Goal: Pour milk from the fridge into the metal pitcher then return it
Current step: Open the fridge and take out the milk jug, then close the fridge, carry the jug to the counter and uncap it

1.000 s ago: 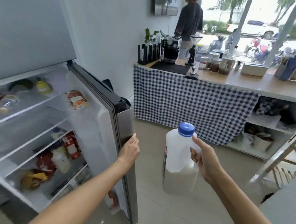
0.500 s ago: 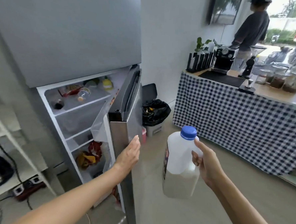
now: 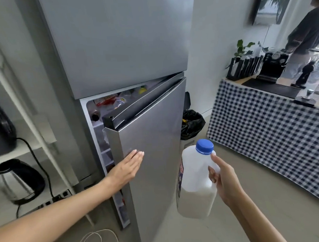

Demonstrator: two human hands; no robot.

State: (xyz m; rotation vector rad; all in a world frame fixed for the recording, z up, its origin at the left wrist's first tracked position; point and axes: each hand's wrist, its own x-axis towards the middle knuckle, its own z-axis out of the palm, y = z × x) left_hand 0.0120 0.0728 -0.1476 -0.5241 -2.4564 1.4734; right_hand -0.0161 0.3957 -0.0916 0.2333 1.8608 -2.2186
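Note:
A tall grey fridge (image 3: pixel 116 41) stands ahead, its lower door (image 3: pixel 155 132) swung most of the way shut, with a narrow gap showing shelves of food. My left hand (image 3: pixel 127 167) lies flat on the door's front near its free edge, fingers straight. My right hand (image 3: pixel 225 180) grips the handle of a white plastic milk jug (image 3: pixel 195 184) with a blue cap (image 3: pixel 204 146). The jug hangs upright over the floor, about a third full. No metal pitcher is in view.
A counter with a blue checked cloth (image 3: pixel 268 138) runs along the right, carrying a black coffee machine (image 3: pixel 273 65); a person (image 3: pixel 307 42) stands behind it. A black rubbish bag (image 3: pixel 191 123) sits beside the fridge. A kettle (image 3: pixel 18 181) and cables are on the left.
The fridge door has swung from wide open to nearly shut, pushed by my left hand. My view has turned left. The jug has stayed in my right hand.

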